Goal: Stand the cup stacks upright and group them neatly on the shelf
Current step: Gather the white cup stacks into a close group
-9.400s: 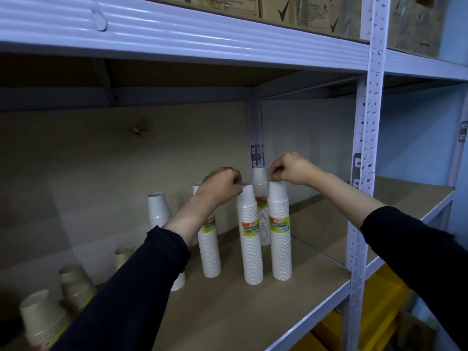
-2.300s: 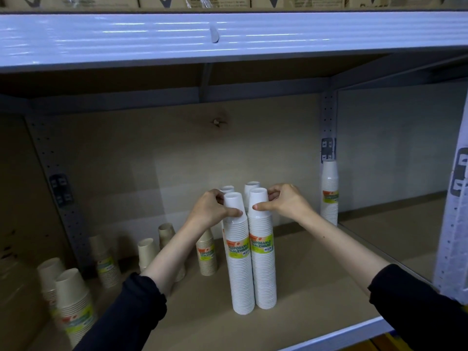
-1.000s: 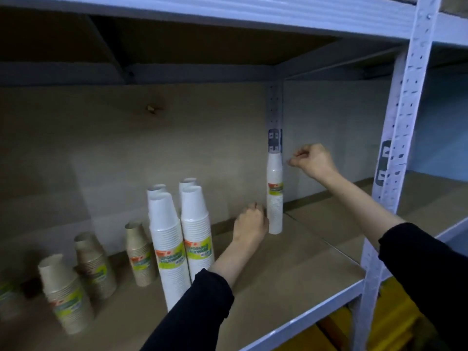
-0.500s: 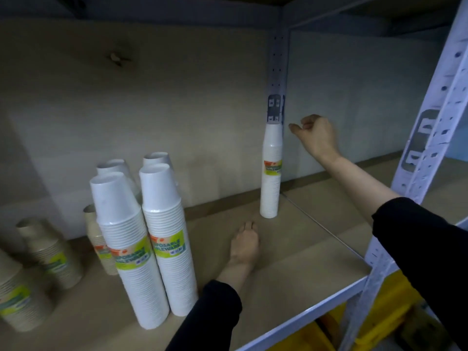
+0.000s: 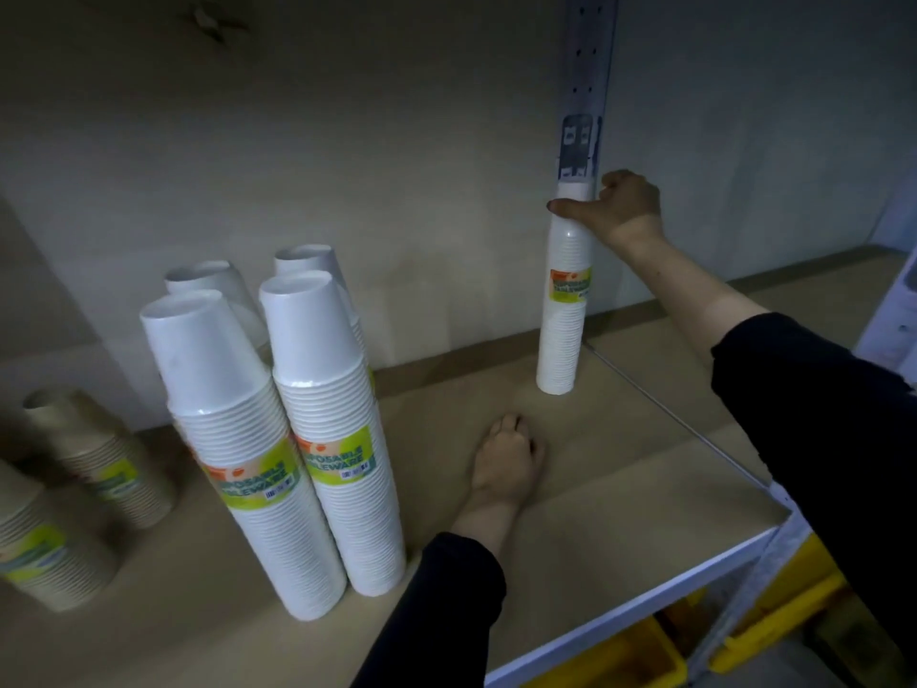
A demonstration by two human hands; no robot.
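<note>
Lone white stack [image 5: 565, 295]: standing upright against the rear post [image 5: 585, 86], well apart from the group; it is being gripped for moving, by my reading.
Right hand [image 5: 626, 211]: fingers wrapping the lone white stack just below its top, thumb across the front.
Left hand [image 5: 507, 456]: resting knuckles-up on the shelf [image 5: 620, 479] in front of the post, fingers loosely curled, holding nothing; likely bracing.
White group [image 5: 278, 424]: four upright stacks touching, far left of the post.
Tan stacks [image 5: 74, 494]: sitting further left, blurred.
Containers: yellow bins [image 5: 625, 655] below the shelf; contents cannot be told.
</note>
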